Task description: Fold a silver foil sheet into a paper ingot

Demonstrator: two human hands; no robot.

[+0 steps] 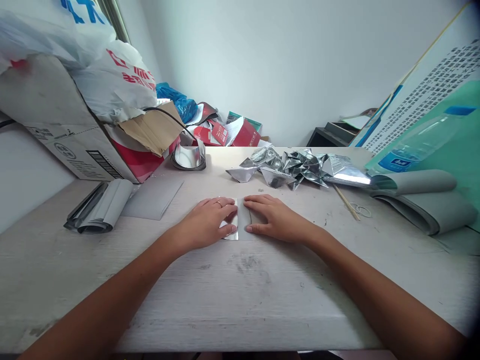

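A small sheet of silver paper (243,220) lies flat on the whitish table (240,295) in front of me. My left hand (208,222) presses on its left part, fingers curled down flat, a ring on one finger. My right hand (275,217) lies on its right part, fingers stretched out flat towards the left. The fingertips of both hands nearly meet over the sheet. Most of the paper is hidden under the hands.
A heap of folded silver paper shapes (296,167) lies behind the hands. Grey sheets (153,197) and a rolled stack (99,207) lie left, a cardboard box (63,125) behind them. Rolled paper (423,200), a water bottle (420,142), a stick (347,202) and rubber band (363,210) sit right.
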